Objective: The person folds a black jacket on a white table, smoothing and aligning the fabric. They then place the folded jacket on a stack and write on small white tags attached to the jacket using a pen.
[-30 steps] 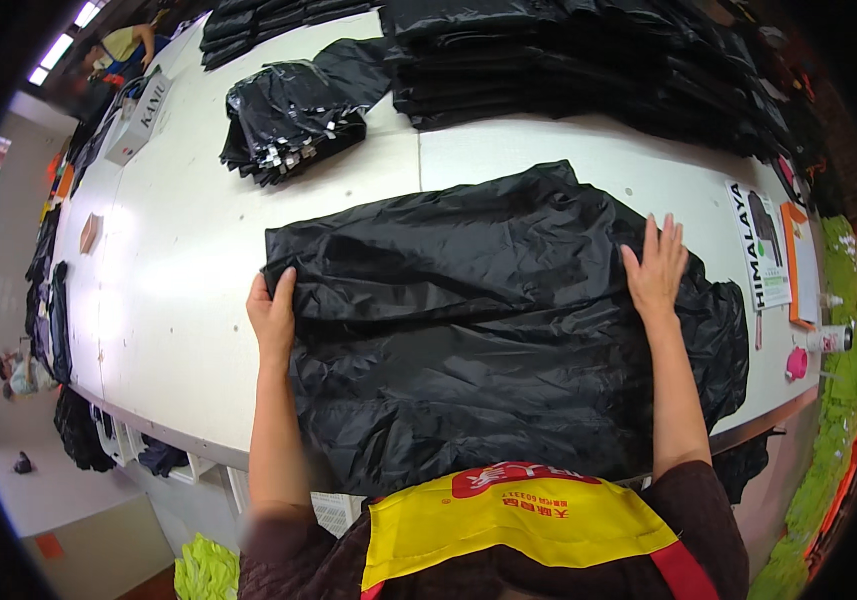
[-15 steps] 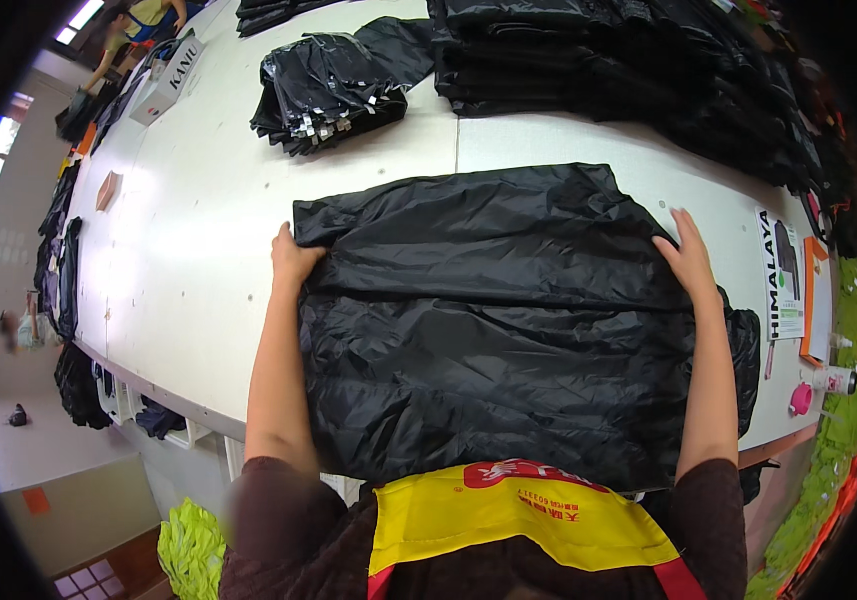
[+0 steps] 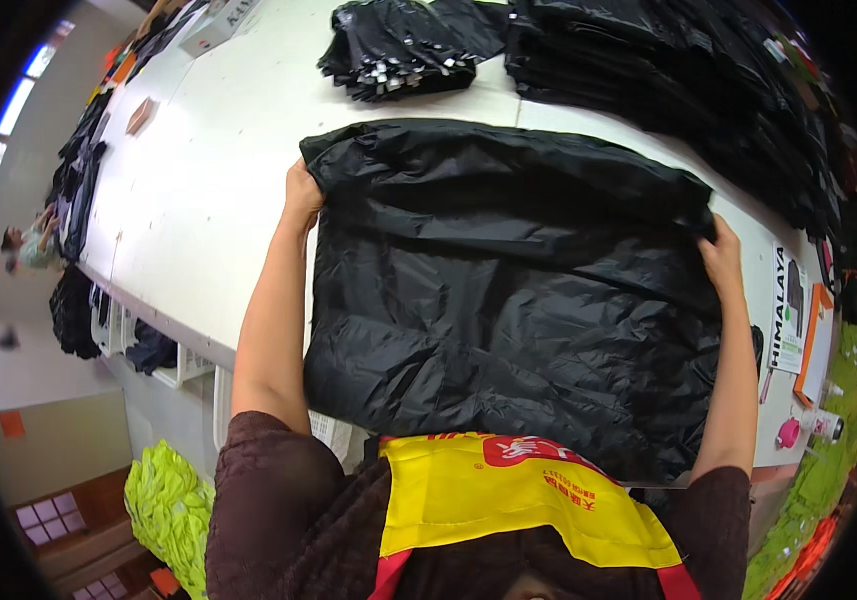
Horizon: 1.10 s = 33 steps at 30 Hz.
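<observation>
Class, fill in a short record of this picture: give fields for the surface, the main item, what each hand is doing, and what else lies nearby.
Surface: long white table
Main item: black crinkled garment, spread flat, near edge hanging over the table front
Left hand: grips the garment's far left corner
Right hand: grips the garment's right edge
Behind: small pile of folded black pieces; long stack of black garments
Right edge: printed cards, pink object
Wearer: yellow apron

Free, 9 o'clock: bare white surface (image 3: 218, 170).
Blocked, 12 o'clock: stacks of folded black garments (image 3: 648, 70).
</observation>
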Motion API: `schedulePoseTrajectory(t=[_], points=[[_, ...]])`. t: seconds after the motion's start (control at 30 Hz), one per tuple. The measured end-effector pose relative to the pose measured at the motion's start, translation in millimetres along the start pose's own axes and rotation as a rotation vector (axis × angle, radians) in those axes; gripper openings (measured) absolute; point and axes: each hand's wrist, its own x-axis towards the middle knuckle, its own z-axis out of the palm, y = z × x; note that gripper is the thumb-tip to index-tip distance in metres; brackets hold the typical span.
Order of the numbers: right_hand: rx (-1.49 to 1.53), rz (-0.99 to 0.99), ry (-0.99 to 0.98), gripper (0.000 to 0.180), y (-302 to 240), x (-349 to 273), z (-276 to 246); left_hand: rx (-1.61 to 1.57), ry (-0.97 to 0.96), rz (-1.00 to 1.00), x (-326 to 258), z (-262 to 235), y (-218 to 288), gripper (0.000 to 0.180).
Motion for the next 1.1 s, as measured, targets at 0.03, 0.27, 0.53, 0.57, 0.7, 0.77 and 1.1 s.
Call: schedulePoseTrajectory(t=[0.03, 0.27, 0.53, 0.57, 0.7, 0.77, 1.1], points=[[0.071, 0.005, 0.065, 0.038, 5.3, -7.4, -0.3, 0.043, -0.006, 0.065, -7.7, -9.7, 2.8, 0.028], [-0.173, -0.051, 0.251, 0.045, -6.5, 9.1, -12.4, 0.038, -0.014, 0.269, -2.7, -21.1, 15.3, 0.025], [-0.374, -0.595, 0.335, 0.034, -26.7, -69.2, -27.1, 0.299, 0.047, 0.55, -51.9, -77.0, -31.8, 0.016], [-0.358, -0.656, 0.274, 0.035, -29.2, -97.4, -26.0, 0.305, 0.001, 0.59, -70.4, -84.5, -37.1, 0.016], [-0.485, -0.452, 0.021, 0.041, -32.6, -204.2, 2.6, 0.302, -0.045, 0.415, -172.2, -98.8, -74.7, 0.009], [-0.382, -0.281, -0.005, 0.043, -35.4, -225.4, 13.2, 0.765, -0.085, 0.739, -199.7, -95.8, -72.7, 0.008], [-0.402, -0.172, -0.105, 0.051, -156.2, -221.5, 61.7, 0.996, -0.357, 0.752, -209.4, -104.7, -27.2, 0.017]])
